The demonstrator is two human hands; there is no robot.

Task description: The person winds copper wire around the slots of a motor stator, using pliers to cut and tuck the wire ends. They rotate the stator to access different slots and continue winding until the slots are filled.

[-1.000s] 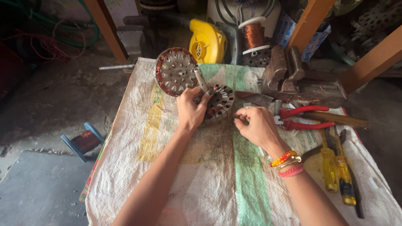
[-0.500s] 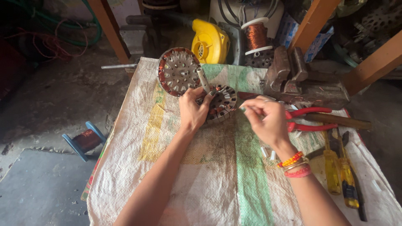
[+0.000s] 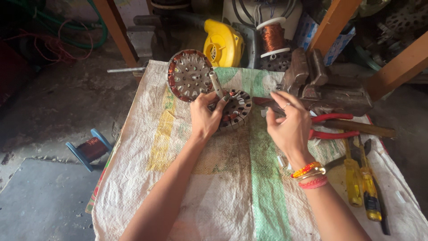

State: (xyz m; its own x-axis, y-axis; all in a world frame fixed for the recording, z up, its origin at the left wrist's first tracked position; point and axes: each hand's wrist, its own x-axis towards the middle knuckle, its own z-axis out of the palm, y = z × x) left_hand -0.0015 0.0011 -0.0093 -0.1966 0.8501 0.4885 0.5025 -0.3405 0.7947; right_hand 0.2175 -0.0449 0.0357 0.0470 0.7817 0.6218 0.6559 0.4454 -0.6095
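Centrally, the left hand (image 3: 206, 118) grips a stator (image 3: 234, 109), a slotted round core with copper windings, its fingers (image 3: 209, 96) clamped over the near rim so that the open slots face up toward the camera. A short grey shaft (image 3: 216, 84) rises just beyond the fingertips, and the thumb lies against the core's side, which would steady it on the tabletop (image 3: 232, 196), covered with a woven sack.

The right hand (image 3: 290, 127) hovers just to the right of the stator, apart from it. Its thumb and forefinger are drawn together as if pinching something fine, possibly wire; what lies between them is too small to tell. The other fingers are spread loosely, and bangles (image 3: 310, 172) sit on the wrist.

Just beyond the left fingers a second round part (image 3: 189, 75), a perforated disc ringed with copper coils, stands tilted against the clutter behind. Past the right fingers sits a rusty vise (image 3: 330, 89); right of that hand lie red pliers (image 3: 332, 126), and nearer the wrist two yellow screwdrivers (image 3: 363, 187), within reach. Copper wire spools stand beyond the stator (image 3: 272, 38) and on the floor at far left (image 3: 91, 149).
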